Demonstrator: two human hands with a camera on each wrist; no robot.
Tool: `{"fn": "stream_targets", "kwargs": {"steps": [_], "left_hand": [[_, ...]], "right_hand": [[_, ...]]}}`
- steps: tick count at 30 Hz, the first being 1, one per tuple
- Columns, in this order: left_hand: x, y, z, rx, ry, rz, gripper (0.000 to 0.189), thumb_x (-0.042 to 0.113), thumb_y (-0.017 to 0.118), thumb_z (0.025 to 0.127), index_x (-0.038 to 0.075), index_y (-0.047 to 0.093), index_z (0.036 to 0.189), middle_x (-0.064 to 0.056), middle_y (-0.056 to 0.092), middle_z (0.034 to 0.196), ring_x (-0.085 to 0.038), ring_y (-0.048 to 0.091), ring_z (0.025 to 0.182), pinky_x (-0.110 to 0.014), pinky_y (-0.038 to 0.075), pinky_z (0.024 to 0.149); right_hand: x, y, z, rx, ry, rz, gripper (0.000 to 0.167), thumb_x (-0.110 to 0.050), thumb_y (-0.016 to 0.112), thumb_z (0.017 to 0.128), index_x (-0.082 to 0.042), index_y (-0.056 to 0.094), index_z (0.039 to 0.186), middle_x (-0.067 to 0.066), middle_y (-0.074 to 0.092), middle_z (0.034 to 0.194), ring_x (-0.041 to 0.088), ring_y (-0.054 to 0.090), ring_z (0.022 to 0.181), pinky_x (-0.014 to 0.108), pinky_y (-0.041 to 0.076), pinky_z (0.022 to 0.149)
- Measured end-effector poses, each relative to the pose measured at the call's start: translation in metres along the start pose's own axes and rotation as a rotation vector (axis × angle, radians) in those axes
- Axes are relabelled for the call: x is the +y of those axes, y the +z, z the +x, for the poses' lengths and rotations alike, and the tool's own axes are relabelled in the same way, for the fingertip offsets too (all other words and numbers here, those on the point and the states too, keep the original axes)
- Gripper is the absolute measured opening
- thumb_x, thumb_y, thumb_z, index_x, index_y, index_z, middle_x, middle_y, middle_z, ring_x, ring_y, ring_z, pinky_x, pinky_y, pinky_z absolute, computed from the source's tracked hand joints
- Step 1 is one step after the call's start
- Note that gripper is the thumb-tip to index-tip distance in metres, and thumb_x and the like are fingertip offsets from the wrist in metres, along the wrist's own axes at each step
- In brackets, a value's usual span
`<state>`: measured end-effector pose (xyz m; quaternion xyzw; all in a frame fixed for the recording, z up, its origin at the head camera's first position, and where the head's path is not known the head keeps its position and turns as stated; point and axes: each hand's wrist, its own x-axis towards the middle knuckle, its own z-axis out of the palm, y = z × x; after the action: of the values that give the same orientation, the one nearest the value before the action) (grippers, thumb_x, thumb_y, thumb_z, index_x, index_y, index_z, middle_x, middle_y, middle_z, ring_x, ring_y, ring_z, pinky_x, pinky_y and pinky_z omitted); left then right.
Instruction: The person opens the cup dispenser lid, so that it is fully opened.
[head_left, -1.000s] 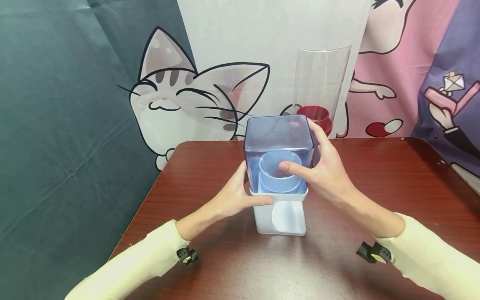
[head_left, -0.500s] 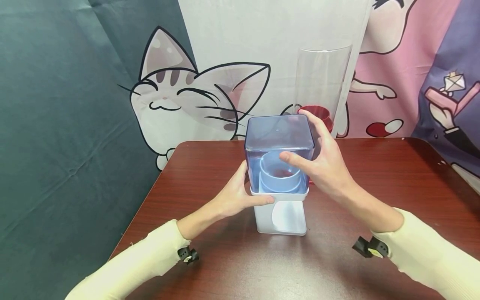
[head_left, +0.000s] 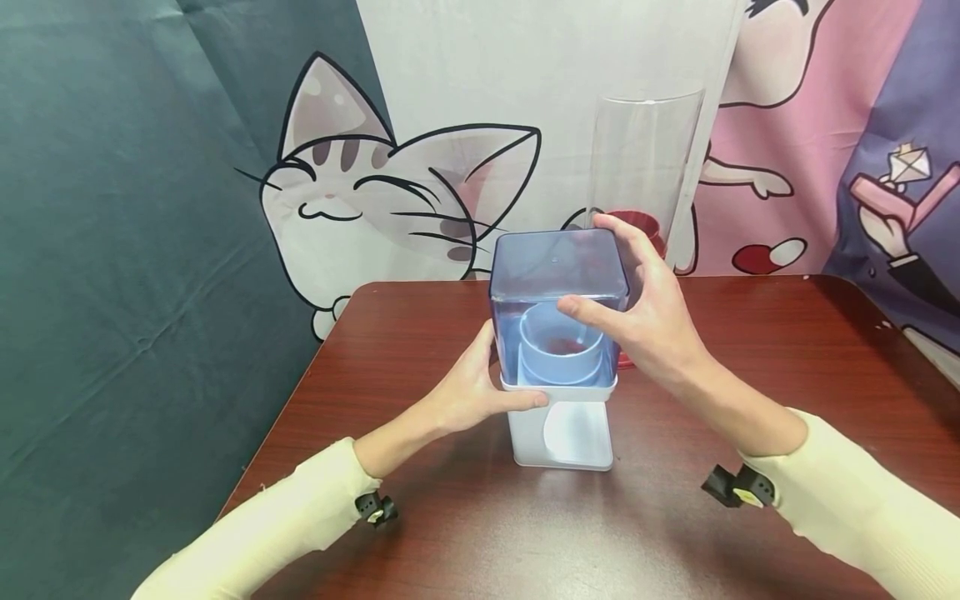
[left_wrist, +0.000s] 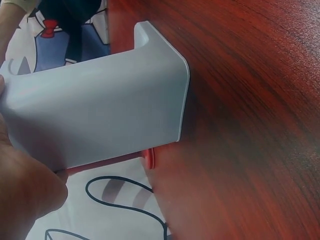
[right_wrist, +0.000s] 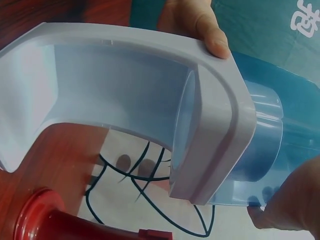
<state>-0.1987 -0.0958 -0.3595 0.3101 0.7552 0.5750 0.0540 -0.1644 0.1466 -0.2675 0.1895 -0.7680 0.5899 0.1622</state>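
On the table (head_left: pixel 420 350) stands a white C-shaped stand (head_left: pixel 525 433) topped by a clear blue box-shaped cover (head_left: pixel 555 267). A round collar (head_left: pixel 561 350) shows through the cover. My left hand (head_left: pixel 465 392) grips the stand's upper part from the left, thumb along its front rim. My right hand (head_left: pixel 652 329) holds the cover from the right, thumb over its front face and fingers round its far right side. In the right wrist view, the left fingers press on the stand's upper part (right_wrist: pixel 212 115), while a finger of the right hand (right_wrist: pixel 295 205) meets the cover's edge.
Behind the right hand, a tall clear cylinder (head_left: pixel 645 158) rises from a red holder (head_left: pixel 641 223). Its red stand (right_wrist: pixel 42 215) comes close to the white stand in the right wrist view. A cartoon-printed cloth (head_left: pixel 337 192) hangs behind the table.
The right fingers have shifted up and slightly left toward the cover's far top edge. The right forearm has moved a little left. The stand and left hand have stayed nearly still.
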Motion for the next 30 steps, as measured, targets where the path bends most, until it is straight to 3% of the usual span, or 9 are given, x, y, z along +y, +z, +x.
{"fn": "stream_targets", "kwargs": {"steps": [15,24,30], "left_hand": [[0.0033,-0.0034,0.0018,-0.015,0.025,0.073,0.099,0.018,0.099,0.075,0.021,0.036,0.152,0.004,0.057,0.141,-0.014,0.059,0.127,-0.035,0.049,0.112],[0.0,-0.0061,0.0038,-0.02,0.071,0.127,0.1,0.021,0.099,0.074,0.022,0.037,0.153,0.005,0.06,0.139,-0.014,0.06,0.126,-0.045,0.049,0.111],[-0.0013,-0.0061,0.0027,-0.016,0.072,0.166,0.1,0.022,0.099,0.075,0.023,0.037,0.153,0.009,0.061,0.138,-0.011,0.059,0.126,-0.04,0.049,0.111]], "right_hand": [[-0.0016,0.0004,0.0022,0.016,-0.033,0.084,0.079,0.0,0.084,0.085,-0.016,0.05,0.154,0.002,0.061,0.137,0.023,0.062,0.118,0.026,0.057,0.09],[-0.0051,-0.0026,0.0029,0.008,0.022,0.045,0.076,-0.011,0.085,0.088,-0.019,0.05,0.155,0.0,0.061,0.141,0.02,0.06,0.123,0.023,0.056,0.094],[-0.0057,-0.0045,0.0019,0.007,0.042,0.017,0.077,-0.015,0.087,0.088,-0.02,0.05,0.155,0.002,0.06,0.144,0.02,0.059,0.124,0.024,0.055,0.096]]}}
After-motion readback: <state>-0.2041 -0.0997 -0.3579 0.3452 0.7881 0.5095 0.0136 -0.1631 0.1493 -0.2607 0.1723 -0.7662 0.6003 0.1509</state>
